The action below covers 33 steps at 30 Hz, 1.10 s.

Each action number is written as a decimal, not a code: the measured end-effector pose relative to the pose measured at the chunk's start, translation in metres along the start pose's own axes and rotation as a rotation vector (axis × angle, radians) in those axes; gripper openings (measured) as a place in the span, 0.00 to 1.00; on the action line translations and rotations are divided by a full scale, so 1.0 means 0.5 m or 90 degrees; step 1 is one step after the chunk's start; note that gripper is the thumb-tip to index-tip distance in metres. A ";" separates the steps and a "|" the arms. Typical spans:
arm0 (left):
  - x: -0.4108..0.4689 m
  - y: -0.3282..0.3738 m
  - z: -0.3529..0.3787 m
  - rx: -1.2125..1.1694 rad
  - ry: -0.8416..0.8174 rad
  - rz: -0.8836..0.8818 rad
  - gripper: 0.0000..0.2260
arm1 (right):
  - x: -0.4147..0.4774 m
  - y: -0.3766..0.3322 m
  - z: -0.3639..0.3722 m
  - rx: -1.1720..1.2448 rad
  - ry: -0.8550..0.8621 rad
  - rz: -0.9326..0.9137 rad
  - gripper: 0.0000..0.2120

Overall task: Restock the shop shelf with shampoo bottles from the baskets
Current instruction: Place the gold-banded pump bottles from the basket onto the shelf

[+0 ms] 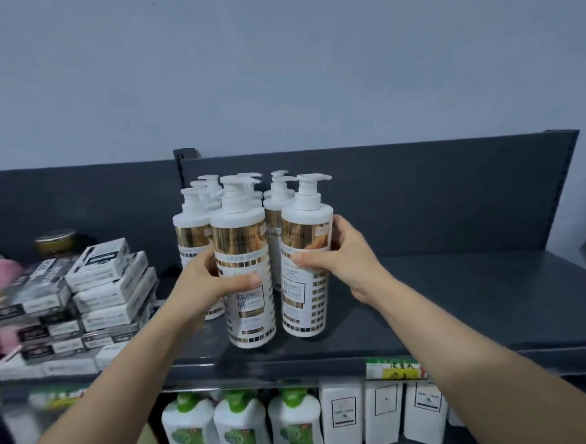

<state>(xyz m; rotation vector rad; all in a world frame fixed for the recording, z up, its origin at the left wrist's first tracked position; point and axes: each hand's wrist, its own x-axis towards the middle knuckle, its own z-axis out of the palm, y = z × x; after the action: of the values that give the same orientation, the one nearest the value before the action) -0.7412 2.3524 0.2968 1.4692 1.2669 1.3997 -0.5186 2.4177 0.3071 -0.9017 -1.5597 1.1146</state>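
Two white pump shampoo bottles with gold bands stand at the front of the dark top shelf (pixel 461 300). My left hand (pixel 206 278) grips the left front bottle (pixel 247 314) around its middle. My right hand (pixel 341 253) grips the right front bottle (pixel 307 303), thumb across the label. Behind them stand several more of the same bottles (pixel 190 228), packed close together. No basket is in view.
Stacked black-and-white boxes (pixel 106 284) fill the shelf's left part, with a jar (pixel 55 240) and something pink behind. The shelf's right part is bare up to its end panel. Below hang a price tag (pixel 395 368), green-capped bottles (pixel 242 427) and white packs (pixel 382 412).
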 end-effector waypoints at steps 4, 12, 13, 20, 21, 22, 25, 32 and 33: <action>0.006 -0.012 -0.030 0.004 0.033 -0.005 0.34 | 0.039 0.016 0.028 -0.026 -0.035 0.006 0.30; 0.021 -0.046 -0.059 -0.018 0.042 -0.024 0.35 | 0.084 0.048 0.058 -0.042 -0.050 0.030 0.28; 0.023 -0.051 -0.062 -0.019 0.040 -0.025 0.35 | 0.090 0.050 0.059 -0.041 -0.049 0.032 0.28; 0.035 -0.077 -0.076 -0.020 0.026 -0.037 0.33 | 0.121 0.060 0.068 -0.041 -0.039 0.032 0.26; 0.036 -0.079 -0.079 -0.018 0.023 -0.038 0.32 | 0.125 0.061 0.069 -0.045 -0.037 0.029 0.26; 0.037 -0.081 -0.082 -0.017 0.021 -0.039 0.31 | 0.130 0.065 0.069 -0.048 -0.034 0.029 0.26; 0.042 -0.086 -0.091 -0.011 0.014 -0.042 0.33 | 0.138 0.077 0.073 -0.072 -0.025 0.020 0.29; 0.045 -0.093 -0.110 0.003 0.011 -0.047 0.35 | 0.127 0.100 0.095 -0.160 0.046 -0.010 0.38; 0.044 -0.091 -0.114 0.005 0.013 -0.044 0.36 | 0.125 0.099 0.096 -0.168 0.054 -0.012 0.39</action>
<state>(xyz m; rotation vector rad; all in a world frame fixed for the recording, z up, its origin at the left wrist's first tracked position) -0.8064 2.3780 0.2668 1.4058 1.3261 1.3687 -0.5791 2.4795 0.2732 -1.0926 -1.6651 0.8587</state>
